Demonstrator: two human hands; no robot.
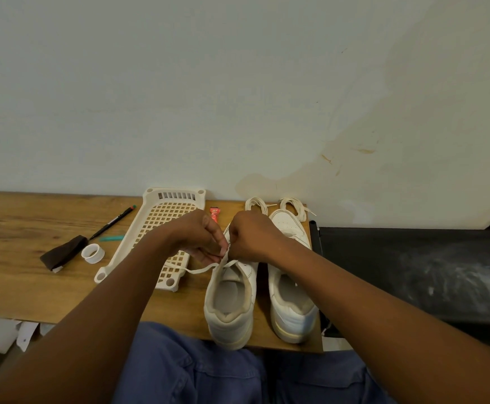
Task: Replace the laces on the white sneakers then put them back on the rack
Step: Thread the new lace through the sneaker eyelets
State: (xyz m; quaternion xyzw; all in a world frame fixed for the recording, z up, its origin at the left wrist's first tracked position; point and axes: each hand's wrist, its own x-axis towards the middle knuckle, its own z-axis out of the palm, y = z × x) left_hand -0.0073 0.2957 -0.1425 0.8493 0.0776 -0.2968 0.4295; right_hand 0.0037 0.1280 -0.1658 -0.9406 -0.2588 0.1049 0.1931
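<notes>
White sneakers sit side by side at the right end of the wooden table [19, 275], heels toward the person. Sweeping from the left: a dark brown cloth [62, 253], a white ring [93, 253], a black pen [112, 222] and a small teal piece [111, 238], then the cream plastic rack [156, 217] lying flat. The left hand [201, 237] hovers over the rack's right edge, fingers pinched shut on a flat white lace [200, 269] that trails out leftward. A red tube [215, 214] peeks out behind. The left sneaker [230, 304] lies directly under both hands, and the right hand [251, 239] is curled closed at its eyelets, gripping the same lace. The right sneaker [291, 301] stands just beside it, untouched, with two loose lace bundles [275, 205] beyond the toes, against the wall.
</notes>
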